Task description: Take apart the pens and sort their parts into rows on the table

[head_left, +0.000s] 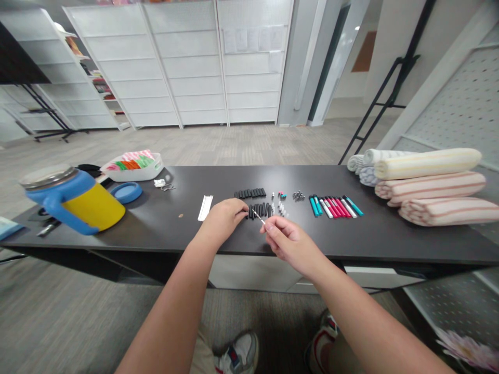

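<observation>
My right hand (290, 241) pinches a slim pen refill (259, 217), white with a darker tip, which slants up and left over the desk. At the left end of a row of short black pen barrels (262, 209) is my left hand (228, 214), its fingers closed; what they hold, if anything, is hidden. Behind that row lies a second line of black pen parts (250, 193). Several white sticks (205, 208), apparently more refills, lie side by side left of my left hand. Small clear and coloured pieces (281, 209) and a pile of metallic tips (298, 196) sit to the right.
Teal, white and red pen barrels (336, 206) lie in a row on the black desk (163, 231). Rolled towels (432, 187) are stacked at the right. On the left stand a blue-yellow jug (91, 202), a blue lid (127, 192) and a white basket (156, 169) of colourful packets.
</observation>
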The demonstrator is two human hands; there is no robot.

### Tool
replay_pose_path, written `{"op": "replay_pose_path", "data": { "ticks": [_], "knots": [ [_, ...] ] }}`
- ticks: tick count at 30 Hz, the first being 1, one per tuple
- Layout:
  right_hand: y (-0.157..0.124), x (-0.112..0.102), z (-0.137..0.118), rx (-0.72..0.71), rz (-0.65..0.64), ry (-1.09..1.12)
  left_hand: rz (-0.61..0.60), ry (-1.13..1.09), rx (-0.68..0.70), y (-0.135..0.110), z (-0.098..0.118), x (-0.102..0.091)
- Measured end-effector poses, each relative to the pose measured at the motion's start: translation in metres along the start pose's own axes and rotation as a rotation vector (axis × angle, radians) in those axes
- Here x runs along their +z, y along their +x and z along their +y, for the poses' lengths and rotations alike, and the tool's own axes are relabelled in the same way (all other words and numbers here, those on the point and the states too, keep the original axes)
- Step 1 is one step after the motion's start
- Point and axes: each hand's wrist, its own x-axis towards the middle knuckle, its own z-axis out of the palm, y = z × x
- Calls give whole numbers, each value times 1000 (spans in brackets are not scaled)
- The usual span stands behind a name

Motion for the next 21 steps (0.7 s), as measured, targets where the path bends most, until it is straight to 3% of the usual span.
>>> {"op": "replay_pose_path", "data": {
  "ticks": [7,14,21],
  "knots": [
    [0,0,0,-8,-6,7,16,-52,56,-8,5,-5],
    [0,0,1,-5,1,6,78,-17,-72,-9,7,-17],
    [0,0,0,-3,3,-2,-5,62,-48,-9,1,-11]
  ]
}}
